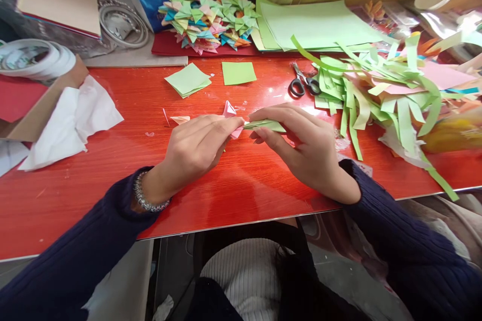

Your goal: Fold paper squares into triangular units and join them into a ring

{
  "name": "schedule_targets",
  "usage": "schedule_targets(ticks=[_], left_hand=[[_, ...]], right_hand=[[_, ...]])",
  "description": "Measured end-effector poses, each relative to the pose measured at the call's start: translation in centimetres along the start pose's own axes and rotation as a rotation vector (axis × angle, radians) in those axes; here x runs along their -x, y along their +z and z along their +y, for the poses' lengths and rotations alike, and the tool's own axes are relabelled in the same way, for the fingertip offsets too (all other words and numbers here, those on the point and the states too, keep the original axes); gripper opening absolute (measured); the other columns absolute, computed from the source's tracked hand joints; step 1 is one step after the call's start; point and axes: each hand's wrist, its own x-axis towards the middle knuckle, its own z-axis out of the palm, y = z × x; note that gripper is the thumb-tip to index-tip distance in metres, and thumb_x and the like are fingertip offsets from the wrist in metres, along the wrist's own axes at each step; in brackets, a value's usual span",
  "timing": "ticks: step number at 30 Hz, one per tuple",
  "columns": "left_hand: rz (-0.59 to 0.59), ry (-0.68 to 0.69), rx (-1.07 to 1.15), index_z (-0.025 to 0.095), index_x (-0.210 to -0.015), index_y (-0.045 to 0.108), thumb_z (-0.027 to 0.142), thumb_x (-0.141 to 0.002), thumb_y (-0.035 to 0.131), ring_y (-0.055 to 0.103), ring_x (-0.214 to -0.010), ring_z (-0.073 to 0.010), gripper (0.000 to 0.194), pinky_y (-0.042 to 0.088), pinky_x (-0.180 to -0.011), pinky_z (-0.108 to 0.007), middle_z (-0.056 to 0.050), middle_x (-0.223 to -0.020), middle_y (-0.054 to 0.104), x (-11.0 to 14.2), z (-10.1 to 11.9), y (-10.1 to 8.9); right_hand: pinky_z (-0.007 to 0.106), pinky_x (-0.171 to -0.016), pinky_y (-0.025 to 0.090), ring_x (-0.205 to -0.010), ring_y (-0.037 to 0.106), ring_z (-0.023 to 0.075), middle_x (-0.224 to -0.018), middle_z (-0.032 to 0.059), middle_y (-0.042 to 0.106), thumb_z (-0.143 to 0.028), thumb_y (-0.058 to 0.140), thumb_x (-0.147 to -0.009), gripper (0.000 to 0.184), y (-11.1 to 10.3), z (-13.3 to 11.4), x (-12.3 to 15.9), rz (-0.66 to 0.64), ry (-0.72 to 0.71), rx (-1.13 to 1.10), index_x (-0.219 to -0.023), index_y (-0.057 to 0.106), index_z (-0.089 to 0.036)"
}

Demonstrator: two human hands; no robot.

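A folded light-green paper piece (pixel 268 124) is held between my two hands, just above the red table. My right hand (pixel 307 143) pinches it from the right, index finger over its top and thumb below. The fingers of my left hand (pixel 199 145) close on its left end, and their tips are partly hidden. Just beneath those fingertips a bit of pink paper (pixel 237 133) shows; whether it is gripped too I cannot tell. Beyond them stands a folded pink piece (pixel 229 109), with another pink-orange piece (pixel 181 120) lying beside my left knuckles.
Green paper squares (pixel 188 80) and a single green square (pixel 239 73) lie beyond my hands. Black-handled scissors (pixel 301 82) rest near a heap of green paper strips (pixel 391 95). Colourful folded-paper rings (pixel 207 17) sit at the back, tape rolls (pixel 41 60) and white tissue (pixel 75 120) at left.
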Motion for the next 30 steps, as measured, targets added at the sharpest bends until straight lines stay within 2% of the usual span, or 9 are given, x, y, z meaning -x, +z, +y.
schedule_targets(ticks=[5, 12, 14, 16, 19, 22, 25, 30], left_hand=[[0.007, 0.011, -0.016, 0.013, -0.108, 0.065, 0.012, -0.087, 0.063, 0.072, -0.082, -0.0152, 0.021, 0.056, -0.073, -0.024, -0.004, -0.090, 0.075, -0.14, 0.09, 0.00], [0.009, -0.005, -0.026, 0.015, -0.108, 0.064, 0.010, -0.087, 0.062, 0.072, -0.083, -0.0155, 0.022, 0.056, -0.074, -0.025, -0.003, -0.090, 0.075, -0.07, 0.06, 0.04], [0.002, -0.002, -0.024, 0.015, -0.107, 0.064, 0.010, -0.087, 0.061, 0.072, -0.082, -0.0152, 0.021, 0.056, -0.073, -0.025, -0.003, -0.089, 0.074, -0.08, 0.03, 0.05], [-0.005, 0.008, -0.027, 0.015, -0.106, 0.064, 0.010, -0.088, 0.060, 0.072, -0.081, -0.0145, 0.019, 0.056, -0.073, -0.024, -0.002, -0.089, 0.074, -0.11, 0.01, 0.05], [-0.013, 0.044, -0.042, 0.014, -0.106, 0.064, 0.009, -0.088, 0.058, 0.071, -0.081, -0.0135, 0.020, 0.056, -0.074, -0.023, -0.002, -0.088, 0.073, -0.17, 0.00, 0.07], [-0.010, 0.060, -0.050, 0.013, -0.107, 0.063, 0.007, -0.087, 0.059, 0.071, -0.082, -0.0133, 0.021, 0.055, -0.076, -0.023, -0.003, -0.087, 0.073, -0.21, -0.05, 0.09], [-0.008, 0.071, -0.035, 0.012, -0.105, 0.063, 0.007, -0.087, 0.059, 0.070, -0.081, -0.0133, 0.019, 0.055, -0.076, -0.023, -0.003, -0.085, 0.072, -0.21, -0.14, 0.12], [-0.009, 0.072, -0.054, 0.013, -0.103, 0.064, 0.009, -0.088, 0.059, 0.070, -0.078, -0.0125, 0.017, 0.055, -0.076, -0.022, -0.002, -0.085, 0.072, -0.18, -0.11, 0.20]], right_hand=[[0.031, -0.085, 0.057, -0.097, 0.067, 0.0160, -0.106, 0.0078, 0.069, -0.016, 0.054, -0.094, 0.020, 0.13, 0.02, 0.00, 0.021, -0.097, 0.142, -0.110, 0.064, -0.019], [0.029, -0.075, 0.056, -0.085, 0.065, 0.0137, -0.099, 0.0082, 0.068, -0.013, 0.051, -0.092, 0.023, -0.08, 0.23, -0.17, -0.050, -0.141, 0.162, -0.110, 0.065, -0.016], [0.028, -0.072, 0.055, -0.079, 0.063, 0.0124, -0.095, 0.0070, 0.068, -0.012, 0.054, -0.089, 0.021, -0.13, 0.07, -0.19, -0.057, -0.086, 0.152, -0.107, 0.065, -0.016], [0.027, -0.069, 0.054, -0.075, 0.062, 0.0114, -0.090, 0.0047, 0.068, -0.014, 0.058, -0.086, 0.017, -0.17, -0.13, -0.22, -0.064, 0.026, 0.090, -0.102, 0.064, -0.016], [0.026, -0.067, 0.053, -0.072, 0.061, 0.0104, -0.085, 0.0025, 0.066, -0.019, 0.060, -0.087, 0.010, -0.17, -0.29, -0.29, -0.098, 0.228, -0.128, -0.096, 0.062, -0.016], [0.024, -0.066, 0.053, -0.070, 0.061, 0.0092, -0.083, 0.0017, 0.064, -0.024, 0.060, -0.088, 0.011, -0.05, -0.21, -0.35, -0.111, 0.348, -0.340, -0.094, 0.060, -0.015], [0.024, -0.063, 0.053, -0.068, 0.060, 0.0085, -0.081, 0.0011, 0.063, -0.030, 0.060, -0.089, 0.014, 0.05, -0.13, -0.40, -0.091, 0.397, -0.403, -0.093, 0.059, -0.016], [0.025, -0.067, 0.052, -0.071, 0.059, 0.0091, -0.085, 0.0024, 0.064, -0.029, 0.062, -0.088, 0.014, -0.13, -0.22, -0.48, -0.115, 0.351, -0.349, -0.091, 0.060, -0.015]])
